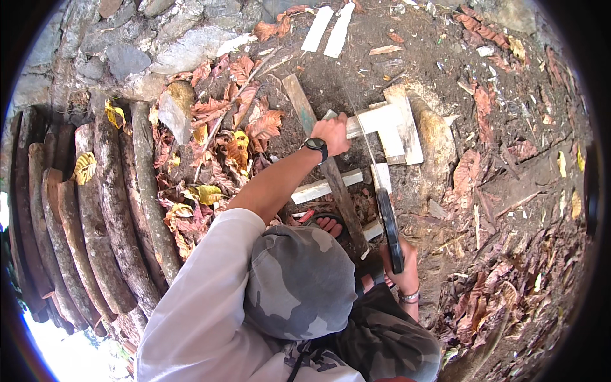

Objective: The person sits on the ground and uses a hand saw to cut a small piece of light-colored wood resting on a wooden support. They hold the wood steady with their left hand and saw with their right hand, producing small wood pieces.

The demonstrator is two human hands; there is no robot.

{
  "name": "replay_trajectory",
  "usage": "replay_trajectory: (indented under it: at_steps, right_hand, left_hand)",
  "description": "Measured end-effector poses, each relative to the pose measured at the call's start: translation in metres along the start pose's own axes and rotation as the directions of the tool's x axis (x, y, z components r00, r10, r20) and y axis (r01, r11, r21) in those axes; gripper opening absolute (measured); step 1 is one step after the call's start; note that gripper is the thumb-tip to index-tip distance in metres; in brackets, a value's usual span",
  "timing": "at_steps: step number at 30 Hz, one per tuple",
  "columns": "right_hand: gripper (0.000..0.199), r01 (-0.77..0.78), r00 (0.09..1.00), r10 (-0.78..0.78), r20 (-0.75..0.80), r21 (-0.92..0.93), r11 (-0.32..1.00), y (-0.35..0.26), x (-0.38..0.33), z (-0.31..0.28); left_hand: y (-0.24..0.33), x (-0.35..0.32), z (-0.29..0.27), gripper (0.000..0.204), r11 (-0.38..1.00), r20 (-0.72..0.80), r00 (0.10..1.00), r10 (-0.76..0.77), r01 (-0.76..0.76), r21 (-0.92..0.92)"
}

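My left hand (331, 136), with a dark watch at the wrist, is closed round the left end of a pale wooden piece (377, 120). That piece lies across other pale offcuts (406, 124) beside a thick log (438, 134). In my right hand (408, 270) is the black handle of a handsaw (389, 226). Its thin blade, seen almost edge-on, runs away from me and crosses the pale piece just right of my left fingers. Whether the teeth have cut in cannot be seen. Beneath my left wrist a long dark board (344, 200) slants over the ground.
A pale stick (326, 186) lies under the dark board, near a sandalled foot (330, 225). Two white strips (317, 29) are at the far side. Stacked logs (118, 210) fill the left, below a stone wall (127, 57). Dry leaves (499, 290) litter the dirt.
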State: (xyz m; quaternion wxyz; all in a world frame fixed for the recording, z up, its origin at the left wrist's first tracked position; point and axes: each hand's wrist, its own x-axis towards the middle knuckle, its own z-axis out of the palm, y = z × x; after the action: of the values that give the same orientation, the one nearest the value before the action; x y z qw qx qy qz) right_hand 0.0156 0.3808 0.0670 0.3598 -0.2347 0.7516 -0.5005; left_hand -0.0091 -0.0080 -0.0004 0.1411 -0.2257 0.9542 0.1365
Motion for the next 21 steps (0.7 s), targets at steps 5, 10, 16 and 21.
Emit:
replay_trajectory:
  at_steps: [5,10,16,21]
  right_hand:
    - [0.015,-0.181,0.983,0.177,0.039,0.129,0.975,-0.049,0.008,-0.01]
    - [0.016,-0.146,0.989,0.147,-0.017,0.065,0.987,-0.027,-0.075,-0.02]
    - [0.007,-0.26,0.964,0.261,0.048,-0.015,0.965,-0.056,-0.083,-0.041]
    - [0.015,-0.034,0.999,0.034,-0.008,0.011,0.999,-0.009,-0.016,0.004]
  left_hand:
    - [-0.003,0.0,0.006,0.05,1.0,0.011,1.0,-0.021,0.021,0.012]
    - [0.004,0.0,0.006,0.049,0.999,-0.012,0.999,0.034,-0.034,-0.01]
    - [-0.001,0.002,0.011,0.047,0.999,-0.035,0.998,0.046,-0.046,-0.002]
    - [-0.004,0.001,0.014,0.046,0.999,-0.04,0.998,0.049,-0.049,0.012]
